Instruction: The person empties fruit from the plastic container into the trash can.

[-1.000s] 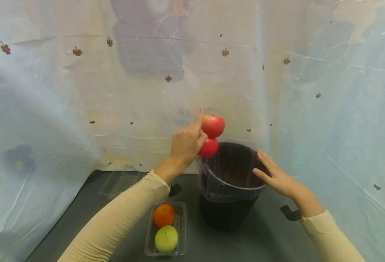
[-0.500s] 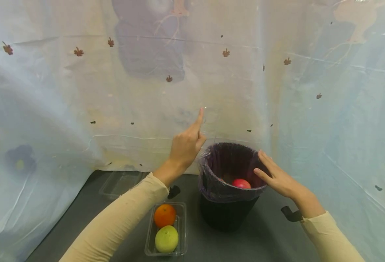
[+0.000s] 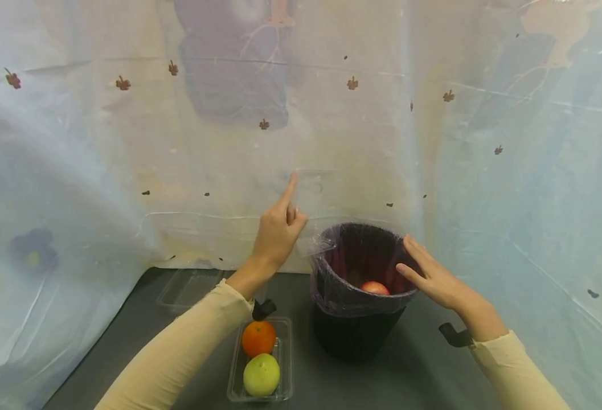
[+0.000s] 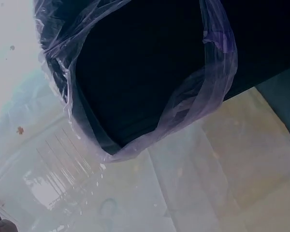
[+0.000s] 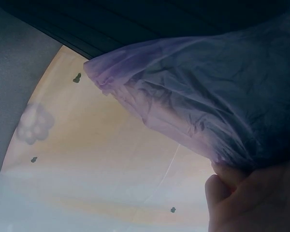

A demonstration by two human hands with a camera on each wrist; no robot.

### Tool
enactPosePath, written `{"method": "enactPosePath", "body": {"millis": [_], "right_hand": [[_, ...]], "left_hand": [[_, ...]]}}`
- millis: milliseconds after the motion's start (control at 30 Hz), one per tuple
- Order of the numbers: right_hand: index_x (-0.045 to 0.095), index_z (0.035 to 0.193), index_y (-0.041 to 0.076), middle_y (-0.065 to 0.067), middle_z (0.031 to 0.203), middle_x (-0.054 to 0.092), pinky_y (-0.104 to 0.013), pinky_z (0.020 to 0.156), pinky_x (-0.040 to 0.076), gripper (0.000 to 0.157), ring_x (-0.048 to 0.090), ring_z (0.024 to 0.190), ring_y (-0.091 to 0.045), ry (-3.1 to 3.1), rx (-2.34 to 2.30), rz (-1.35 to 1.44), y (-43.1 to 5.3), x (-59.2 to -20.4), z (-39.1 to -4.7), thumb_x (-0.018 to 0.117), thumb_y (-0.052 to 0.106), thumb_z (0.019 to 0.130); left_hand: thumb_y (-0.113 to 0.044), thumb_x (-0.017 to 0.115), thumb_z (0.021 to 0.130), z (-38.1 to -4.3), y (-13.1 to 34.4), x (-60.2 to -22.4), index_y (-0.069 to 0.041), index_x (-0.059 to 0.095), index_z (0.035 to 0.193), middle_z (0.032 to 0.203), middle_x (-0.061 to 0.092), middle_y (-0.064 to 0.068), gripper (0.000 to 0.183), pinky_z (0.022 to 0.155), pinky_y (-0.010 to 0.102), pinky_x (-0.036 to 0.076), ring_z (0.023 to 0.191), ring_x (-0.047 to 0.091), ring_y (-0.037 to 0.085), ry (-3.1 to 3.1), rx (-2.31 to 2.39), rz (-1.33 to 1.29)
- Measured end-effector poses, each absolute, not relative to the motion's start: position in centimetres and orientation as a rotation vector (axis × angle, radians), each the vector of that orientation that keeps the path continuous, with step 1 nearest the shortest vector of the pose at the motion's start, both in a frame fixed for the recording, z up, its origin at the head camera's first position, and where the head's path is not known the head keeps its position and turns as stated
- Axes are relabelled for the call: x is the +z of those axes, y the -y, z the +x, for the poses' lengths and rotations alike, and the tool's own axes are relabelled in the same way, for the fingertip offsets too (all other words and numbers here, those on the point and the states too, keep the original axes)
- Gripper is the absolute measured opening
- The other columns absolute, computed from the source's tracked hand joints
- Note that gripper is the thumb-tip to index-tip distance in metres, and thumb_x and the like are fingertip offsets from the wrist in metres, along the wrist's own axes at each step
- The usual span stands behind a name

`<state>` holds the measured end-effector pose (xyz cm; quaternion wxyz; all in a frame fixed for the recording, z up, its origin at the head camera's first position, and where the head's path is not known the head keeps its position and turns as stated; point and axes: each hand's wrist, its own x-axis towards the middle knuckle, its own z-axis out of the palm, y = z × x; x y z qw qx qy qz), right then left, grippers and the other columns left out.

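Note:
My left hand (image 3: 277,228) holds a clear plastic tray (image 3: 318,185) tipped up at the left rim of a black trash can (image 3: 354,336), index finger stretched along its edge. The left wrist view shows the tray's ribbed clear wall (image 4: 58,166) beside the can's mouth. A thin purple bag (image 3: 352,304) lines the can and folds over its rim. Inside, a red apple (image 3: 375,288) shows above the front rim. My right hand (image 3: 434,279) rests on the can's right rim, fingers extended and thumb apart; in the right wrist view its fingers (image 5: 224,181) touch the bag's edge.
In front of the left forearm, a clear tray (image 3: 285,387) holds an orange (image 3: 258,338) and a yellow-green round fruit (image 3: 261,374). Another clear tray (image 3: 170,293) lies at the back left of the dark table (image 3: 126,353). A printed plastic sheet (image 3: 218,148) hangs behind.
Two red apples dropped from the tilted tray into the trash can. My left hand then shifted slightly left with the tray. The right hand stayed at the rim.

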<state>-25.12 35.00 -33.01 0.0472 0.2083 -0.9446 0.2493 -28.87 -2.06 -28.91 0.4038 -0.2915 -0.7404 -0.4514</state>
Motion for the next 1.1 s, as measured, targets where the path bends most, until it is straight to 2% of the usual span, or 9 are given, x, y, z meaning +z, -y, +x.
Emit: {"method": "enactPosePath", "body": {"millis": [267,500,633,800,967,1100], "right_hand": [[0.01,0.162,0.012,-0.012,0.168,0.003,-0.07,0.113,0.012,0.077,0.0,0.153,-0.039,2.874,0.751,0.633,-35.0,-33.0,-25.2,0.05,0.042,0.104],[0.011,0.162,0.011,-0.012,0.168,0.003,-0.071,0.113,0.012,0.077,0.001,0.153,-0.039,2.874,0.735,0.642,-35.0,-33.1,-25.3,0.051,0.042,0.104],[0.011,0.162,0.012,-0.011,0.168,0.004,-0.07,0.113,0.013,0.077,0.002,0.153,-0.038,2.872,0.73,0.634,-34.9,-33.2,-25.2,0.051,0.043,0.103],[0.01,0.162,0.015,-0.01,0.168,0.004,-0.07,0.113,0.013,0.077,0.001,0.153,-0.036,2.87,0.743,0.632,-34.9,-33.2,-25.2,0.051,0.043,0.103],[0.008,0.162,0.013,-0.012,0.168,0.003,-0.071,0.112,0.012,0.077,0.001,0.153,-0.037,2.865,0.759,0.648,-35.0,-33.2,-25.3,0.05,0.041,0.104],[0.008,0.162,0.013,-0.011,0.168,0.002,-0.071,0.112,0.011,0.077,0.0,0.153,-0.038,2.87,0.762,0.647,-35.1,-33.3,-25.3,0.05,0.041,0.104]], "left_hand": [[-0.001,0.056,0.094,-29.0,3.7,-29.6,-0.027,0.03,0.159,0.065,0.04,-0.002,0.074,0.054,0.027,0.036,0.053,0.032,0.012,1.842,-1.249,-0.704],[-0.003,0.057,0.096,-28.6,5.8,-30.7,-0.026,0.035,0.157,0.064,0.042,-0.001,0.069,0.045,0.027,0.032,0.046,0.032,0.013,1.843,-1.31,-0.678],[-0.004,0.057,0.097,-28.5,7.2,-31.7,-0.023,0.036,0.156,0.065,0.044,-0.001,0.065,0.044,0.025,0.033,0.045,0.035,0.011,1.852,-1.343,-0.655],[-0.002,0.058,0.098,-28.1,9.0,-32.3,-0.022,0.037,0.156,0.067,0.045,0.006,0.065,0.04,0.024,0.035,0.043,0.04,0.012,1.841,-1.445,-0.678],[0.0,0.057,0.098,-26.3,10.2,-32.1,-0.014,0.037,0.156,0.066,0.044,0.011,0.063,0.038,0.025,0.036,0.042,0.039,0.013,1.846,-1.532,-0.727],[-0.002,0.059,0.098,-25.6,11.4,-32.7,-0.017,0.038,0.155,0.067,0.044,0.011,0.063,0.04,0.026,0.04,0.042,0.042,0.015,1.886,-1.559,-0.719]]}}
